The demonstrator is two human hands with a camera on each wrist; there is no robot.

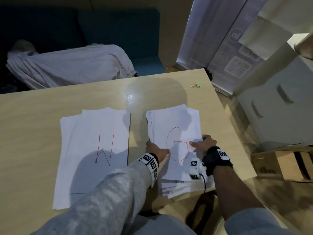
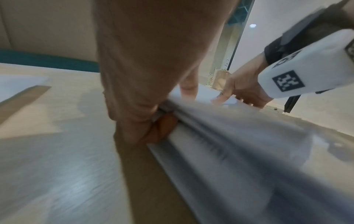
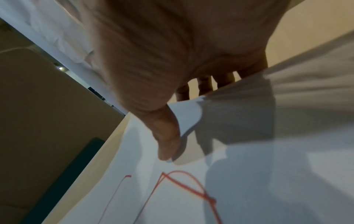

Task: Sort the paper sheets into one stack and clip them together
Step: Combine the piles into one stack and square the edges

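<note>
On the tabletop [image 1: 42,107], the left hand [image 1: 156,150] and right hand [image 1: 202,143] grip opposite side edges of the G stack [image 1: 176,133], thumbs on top and fingers curled under, with the W stack [image 1: 94,150] just left and the clip [image 1: 196,85] well beyond it.
</note>
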